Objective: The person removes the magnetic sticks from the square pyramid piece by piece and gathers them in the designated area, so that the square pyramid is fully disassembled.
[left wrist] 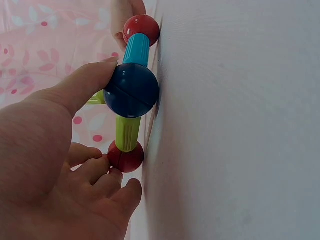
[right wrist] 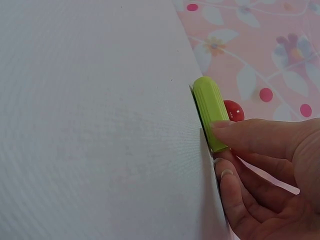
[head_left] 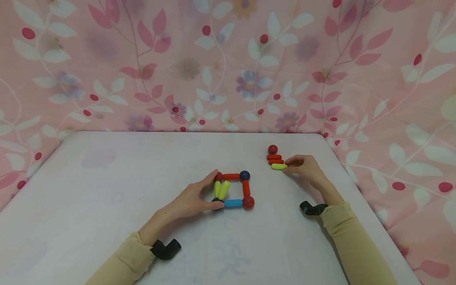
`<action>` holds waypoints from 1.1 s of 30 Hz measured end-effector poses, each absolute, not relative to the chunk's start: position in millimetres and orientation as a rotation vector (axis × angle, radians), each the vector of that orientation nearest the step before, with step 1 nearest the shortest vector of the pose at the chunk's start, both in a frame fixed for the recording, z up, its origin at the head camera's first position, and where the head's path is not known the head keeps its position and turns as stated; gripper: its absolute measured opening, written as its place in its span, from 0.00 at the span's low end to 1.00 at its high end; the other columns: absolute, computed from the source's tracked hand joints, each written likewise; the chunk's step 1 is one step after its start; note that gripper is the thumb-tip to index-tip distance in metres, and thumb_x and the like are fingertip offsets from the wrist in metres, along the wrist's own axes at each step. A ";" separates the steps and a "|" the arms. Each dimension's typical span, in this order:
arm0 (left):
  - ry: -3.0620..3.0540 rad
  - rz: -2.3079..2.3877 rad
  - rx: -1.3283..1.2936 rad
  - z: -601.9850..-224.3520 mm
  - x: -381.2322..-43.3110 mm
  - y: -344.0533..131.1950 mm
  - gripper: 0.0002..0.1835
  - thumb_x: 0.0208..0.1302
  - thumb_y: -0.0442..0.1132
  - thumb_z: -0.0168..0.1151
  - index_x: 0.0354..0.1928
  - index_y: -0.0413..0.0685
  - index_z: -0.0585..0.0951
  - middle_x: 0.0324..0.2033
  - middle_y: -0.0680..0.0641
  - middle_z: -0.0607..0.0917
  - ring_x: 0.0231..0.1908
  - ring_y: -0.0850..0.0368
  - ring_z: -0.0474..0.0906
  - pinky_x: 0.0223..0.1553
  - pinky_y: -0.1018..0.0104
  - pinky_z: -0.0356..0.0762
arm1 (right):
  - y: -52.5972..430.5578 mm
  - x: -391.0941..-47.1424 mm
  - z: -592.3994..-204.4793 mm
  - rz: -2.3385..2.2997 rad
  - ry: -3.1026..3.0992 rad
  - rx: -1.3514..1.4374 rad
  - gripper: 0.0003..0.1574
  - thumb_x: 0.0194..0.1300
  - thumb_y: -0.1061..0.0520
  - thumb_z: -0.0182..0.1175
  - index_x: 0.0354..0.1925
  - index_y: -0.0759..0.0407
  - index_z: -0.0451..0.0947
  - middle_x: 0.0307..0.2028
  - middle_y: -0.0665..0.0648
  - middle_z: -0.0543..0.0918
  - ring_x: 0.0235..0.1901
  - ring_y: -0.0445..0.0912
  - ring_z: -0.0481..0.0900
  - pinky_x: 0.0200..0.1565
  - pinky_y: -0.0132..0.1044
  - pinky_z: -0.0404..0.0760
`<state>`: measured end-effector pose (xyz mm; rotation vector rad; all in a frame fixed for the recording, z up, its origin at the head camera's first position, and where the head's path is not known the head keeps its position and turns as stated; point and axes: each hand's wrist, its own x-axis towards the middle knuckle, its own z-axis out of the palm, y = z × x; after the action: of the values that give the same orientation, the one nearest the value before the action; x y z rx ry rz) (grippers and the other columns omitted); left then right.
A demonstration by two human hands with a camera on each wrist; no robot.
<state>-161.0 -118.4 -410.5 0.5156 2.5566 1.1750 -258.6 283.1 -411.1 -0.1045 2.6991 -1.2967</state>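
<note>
A square of toy building rods and balls lies on the table, with a light blue rod (head_left: 233, 203), two red rods and a green rod (left wrist: 127, 134) as sides. My left hand (head_left: 189, 200) holds its left side, thumb on the dark blue ball (left wrist: 131, 91) and fingers at the red ball (left wrist: 126, 157). From that blue corner a second green rod (head_left: 223, 190) sticks up at a slant. Farther right, my right hand (head_left: 306, 172) pinches one end of a loose green rod (right wrist: 210, 110) between thumb and fingers, low over the table.
Beyond the loose green rod lie two red rods (head_left: 274, 157) and a red ball (head_left: 272, 149), in a short row. The white table (head_left: 117, 194) ends at a pink floral cloth (head_left: 228, 67) at the back and right. Each wrist carries a black camera mount.
</note>
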 end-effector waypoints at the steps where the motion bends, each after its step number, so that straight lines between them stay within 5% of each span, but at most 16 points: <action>1: 2.557 1.175 0.516 -410.3 -161.0 -118.4 0.55 0.56 0.61 0.72 0.80 0.63 0.52 0.77 0.54 0.59 0.77 0.48 0.53 0.72 0.41 0.57 | 283.0 -258.5 -411.0 -1.300 2.698 -0.100 0.24 0.62 0.54 0.71 0.54 0.63 0.81 0.49 0.63 0.85 0.47 0.50 0.81 0.47 0.26 0.76; 16: 2.549 1.195 0.531 -410.2 -161.2 -118.6 0.55 0.56 0.59 0.73 0.80 0.62 0.52 0.77 0.53 0.59 0.77 0.49 0.52 0.73 0.42 0.57 | 271.0 -251.6 -386.6 -1.289 2.744 -0.145 0.25 0.65 0.47 0.68 0.55 0.59 0.81 0.49 0.61 0.86 0.50 0.51 0.82 0.50 0.35 0.81; 28: 2.550 1.187 0.512 -410.7 -162.0 -117.9 0.55 0.55 0.59 0.73 0.80 0.62 0.52 0.77 0.53 0.59 0.77 0.48 0.52 0.72 0.41 0.59 | 193.9 -223.1 -356.7 -1.445 2.725 -0.525 0.18 0.66 0.50 0.68 0.51 0.57 0.84 0.44 0.57 0.87 0.44 0.49 0.85 0.46 0.29 0.83; 33: 2.543 1.188 0.498 -411.1 -162.1 -116.9 0.55 0.55 0.60 0.73 0.80 0.64 0.52 0.77 0.53 0.59 0.77 0.47 0.52 0.71 0.39 0.60 | 158.2 -211.3 -354.4 -1.456 2.644 -0.678 0.16 0.67 0.51 0.67 0.50 0.55 0.84 0.43 0.53 0.88 0.43 0.46 0.85 0.48 0.35 0.84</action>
<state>-162.1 -116.9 -411.1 0.4984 2.5428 1.1882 -211.3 158.2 -354.4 -0.6785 2.6437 -1.4556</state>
